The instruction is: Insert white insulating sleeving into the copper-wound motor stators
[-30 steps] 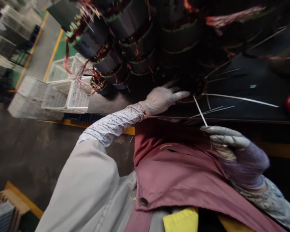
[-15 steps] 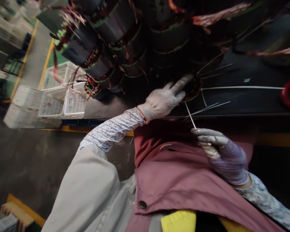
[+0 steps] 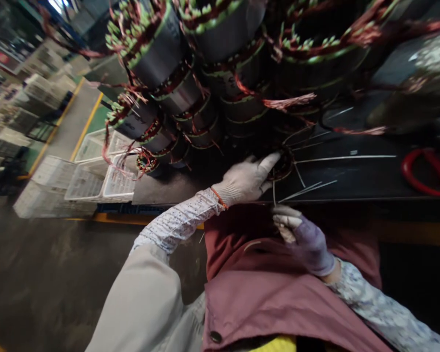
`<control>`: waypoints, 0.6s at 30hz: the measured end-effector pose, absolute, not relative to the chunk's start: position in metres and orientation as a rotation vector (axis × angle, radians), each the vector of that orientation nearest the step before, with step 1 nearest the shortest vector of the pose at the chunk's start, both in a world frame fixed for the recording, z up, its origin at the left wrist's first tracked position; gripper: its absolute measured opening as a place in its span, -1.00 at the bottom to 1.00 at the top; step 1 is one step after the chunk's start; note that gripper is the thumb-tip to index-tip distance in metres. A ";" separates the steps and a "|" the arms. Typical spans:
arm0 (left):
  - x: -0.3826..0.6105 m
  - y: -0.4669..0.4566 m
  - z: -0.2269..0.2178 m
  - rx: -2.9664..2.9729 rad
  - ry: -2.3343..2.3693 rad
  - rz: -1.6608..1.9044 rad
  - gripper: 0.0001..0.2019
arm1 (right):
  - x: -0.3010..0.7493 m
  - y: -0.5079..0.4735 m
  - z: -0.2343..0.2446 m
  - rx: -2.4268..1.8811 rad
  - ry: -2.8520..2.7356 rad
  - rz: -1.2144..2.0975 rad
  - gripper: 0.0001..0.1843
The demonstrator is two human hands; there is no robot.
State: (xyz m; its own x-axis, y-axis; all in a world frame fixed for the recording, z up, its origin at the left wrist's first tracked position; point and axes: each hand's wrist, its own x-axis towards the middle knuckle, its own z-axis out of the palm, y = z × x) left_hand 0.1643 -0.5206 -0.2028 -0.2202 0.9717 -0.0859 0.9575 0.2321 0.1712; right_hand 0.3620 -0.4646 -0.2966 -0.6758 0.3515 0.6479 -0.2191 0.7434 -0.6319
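At the table's near edge lies a small motor stator [image 3: 287,165], a dark ring with copper windings. My left hand [image 3: 245,180], in a white knit glove, grips its left side, index finger over the ring and thumb near its front. The other fingers are partly hidden. In front of the edge, my right hand [image 3: 301,237] wears a purple-and-white glove. Its fingertips pinch the lower end of a thin white cord [image 3: 274,191], which runs up to the stator. More white strands [image 3: 346,158] stick out or lie to the ring's right.
Stacked stators [image 3: 161,54] with green slot ends and loose copper leads fill the back of the dark table [image 3: 161,189]. Red-handled scissors [image 3: 410,166] lie at the right. White plastic crates [image 3: 84,183] stand left, beyond the table's end.
My right hand has moved left and closer to the stator, and the cord now hangs more upright. My left hand stays at the ring. The camera view has tilted up.
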 end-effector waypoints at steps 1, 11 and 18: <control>0.165 -0.520 -0.201 1.820 2.325 0.123 -0.29 | 0.354 -0.461 -0.300 -0.120 -2.130 0.853 -0.86; 0.164 -0.529 -0.235 1.524 2.249 0.880 -0.47 | 0.334 -0.439 -0.284 -0.373 -1.970 1.184 -0.91; 0.167 -0.536 -0.265 1.628 2.076 1.346 -0.67 | 0.326 -0.431 -0.239 -0.630 -2.132 1.195 -0.79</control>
